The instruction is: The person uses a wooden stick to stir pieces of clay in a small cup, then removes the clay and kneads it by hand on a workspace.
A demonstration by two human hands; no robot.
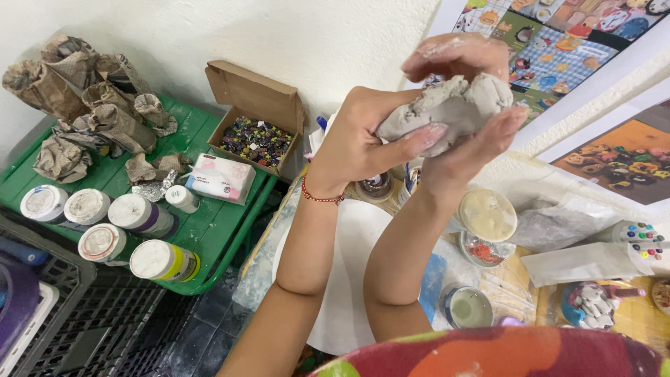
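Cluttered craft desk [649, 314] below, white wall behind; near to far. Nearest: bright patterned garment at lower edge, then white round board [349, 279] under both forearms. Left hand [352, 143], red cord at wrist, grip closed on grey clay lump [447, 108] from lower-left, fingers pressed along underside. Right hand [464, 98] wrapped over top and right side of same lump, grip likewise closed on it, fingers dusted w/ clay. Lump held up in air betw. both palms, well above board, touching nothing else. Risk, judged: soft mass could tear or slip out the gap betw. palms if squeeze uneven, dropping onto small open jars [481, 230] directly beneath. Farther left: green tray table [209, 234] w/ capped paint bottles [105, 223], crumpled newspaper wads [84, 98], pink-and-white packet [222, 178], open cardboard box [258, 115] of dark beads. Farthest right: colourful posters [565, 49] on wall.
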